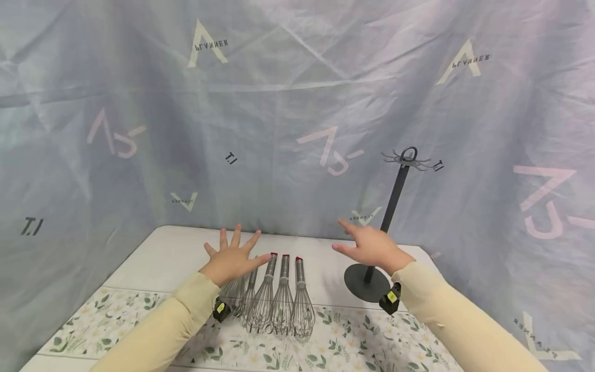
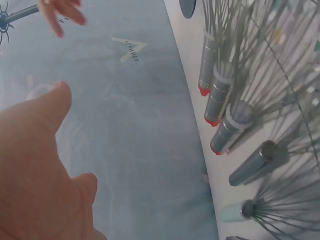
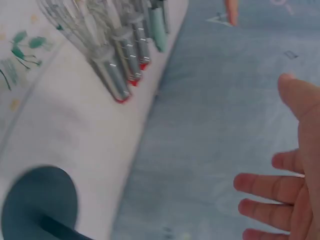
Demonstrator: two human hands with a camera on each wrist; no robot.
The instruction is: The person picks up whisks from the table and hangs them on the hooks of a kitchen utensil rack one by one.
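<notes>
My left hand (image 1: pixel 231 262) is spread above the left end of a row of wire whisks, its fingers straight and holding nothing. Three whisks with red-tipped metal handles lie side by side, including the rightmost whisk (image 1: pixel 303 310) and the middle one (image 1: pixel 283 306). More whisks lie partly hidden under the left hand; the left wrist view shows one with a pale green handle (image 2: pixel 233 212). On the other side, my right hand (image 1: pixel 374 247) is held out with fingers extended, also with nothing in it. It overlaps the pole of a black stand (image 1: pixel 394 201) in the head view.
The stand has a round base (image 1: pixel 360 281) and a ring of hooks (image 1: pixel 420 164) below a top loop. A floral cloth strip (image 1: pixel 348 336) crosses the white table (image 1: pixel 181 248). Behind it hangs a grey-blue printed curtain (image 1: pixel 274 129).
</notes>
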